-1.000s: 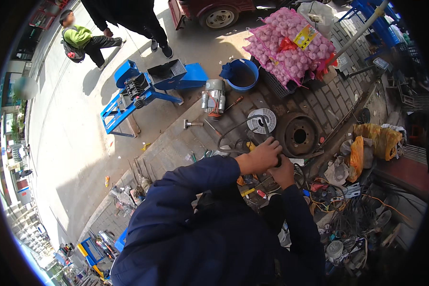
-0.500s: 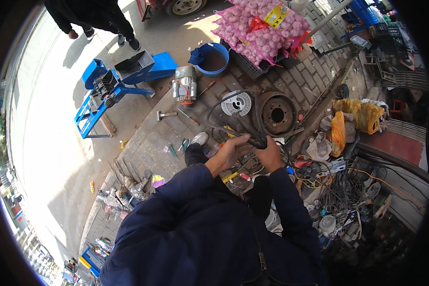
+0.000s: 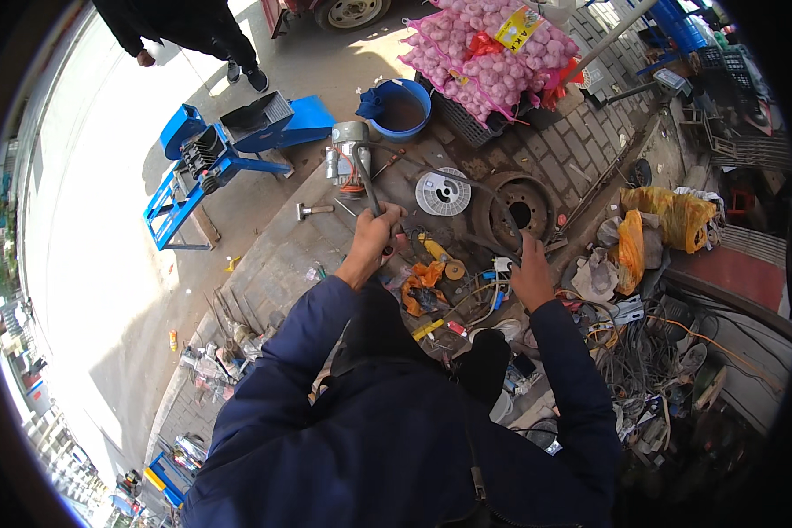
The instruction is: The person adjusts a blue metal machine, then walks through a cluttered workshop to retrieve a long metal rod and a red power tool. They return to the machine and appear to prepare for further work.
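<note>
A thick black cable (image 3: 366, 183) arcs upward in a loose loop between my two hands. My left hand (image 3: 376, 239) is closed round one part of it, below the grey electric motor (image 3: 350, 151). My right hand (image 3: 531, 278) grips the other side, just below the rusty wheel rim (image 3: 546, 211). Under the loop a white slotted reel (image 3: 443, 193) lies flat on the paving. Between and below my hands are a yellow power tool (image 3: 431, 245) with a round disc and a crumpled orange bag (image 3: 423, 287).
A hammer (image 3: 315, 210) lies left of my left hand. Beyond stand a blue machine (image 3: 185, 198), a blue tub (image 3: 401, 134) of dark water and pink net sacks of garlic (image 3: 493, 62). Tangled wires (image 3: 634, 370) and scrap heap up at right. A person (image 3: 194, 35) stands far left.
My hands have moved apart, the left one leftward and up, the right one slightly rightward. The bunched cable has spread into a wider loop. The power tool and orange bag are more exposed.
</note>
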The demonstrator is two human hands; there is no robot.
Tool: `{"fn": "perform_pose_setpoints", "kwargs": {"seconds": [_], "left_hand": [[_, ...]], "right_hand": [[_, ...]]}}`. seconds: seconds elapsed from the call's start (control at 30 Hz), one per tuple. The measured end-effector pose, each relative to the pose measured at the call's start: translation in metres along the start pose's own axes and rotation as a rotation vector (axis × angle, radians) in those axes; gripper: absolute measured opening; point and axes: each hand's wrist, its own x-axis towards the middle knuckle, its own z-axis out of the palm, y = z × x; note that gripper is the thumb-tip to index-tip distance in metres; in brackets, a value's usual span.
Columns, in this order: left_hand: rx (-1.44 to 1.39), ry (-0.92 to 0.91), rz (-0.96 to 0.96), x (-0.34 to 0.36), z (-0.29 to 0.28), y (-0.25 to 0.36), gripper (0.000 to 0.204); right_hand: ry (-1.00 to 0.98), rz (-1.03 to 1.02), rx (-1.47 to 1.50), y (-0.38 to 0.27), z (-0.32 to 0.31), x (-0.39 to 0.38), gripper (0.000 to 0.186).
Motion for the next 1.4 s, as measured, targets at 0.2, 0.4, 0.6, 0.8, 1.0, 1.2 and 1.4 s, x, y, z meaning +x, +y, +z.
{"fn": "perform_pose_setpoints", "kwargs": {"seconds": [0.2, 0.4, 0.6, 0.8, 1.0, 1.2, 1.4], "left_hand": [[0.24, 0.288, 0.255, -0.007, -0.088, 0.073, 0.025], [0.566, 0.501, 0.433, -0.008, -0.199, 0.123, 0.035], [0.52, 0.493, 0.395, -0.013, -0.288, 0.195, 0.032], [0.749, 0.267, 0.583, -0.023, -0.26, 0.252, 0.027], [0.781, 0.177, 0.778, -0.048, -0.214, 0.311, 0.029], [0.79, 0.191, 0.74, -0.022, -0.183, 0.333, 0.027], [1.063, 0.246, 0.801, 0.026, -0.198, 0.339, 0.033]], "right_hand": [[-0.102, -0.199, -0.143, -0.006, 0.008, 0.022, 0.075], [-0.093, -0.356, -0.166, -0.047, 0.006, 0.048, 0.054], [-0.28, -0.318, -0.003, -0.16, 0.028, 0.083, 0.035], [-0.477, -0.285, -0.098, -0.196, 0.114, 0.121, 0.035], [-0.64, -0.18, -0.136, -0.212, 0.235, 0.147, 0.036], [-0.559, -0.294, 0.212, -0.258, 0.242, 0.118, 0.036], [-0.364, -0.421, 0.293, -0.268, 0.096, 0.141, 0.028]]}}
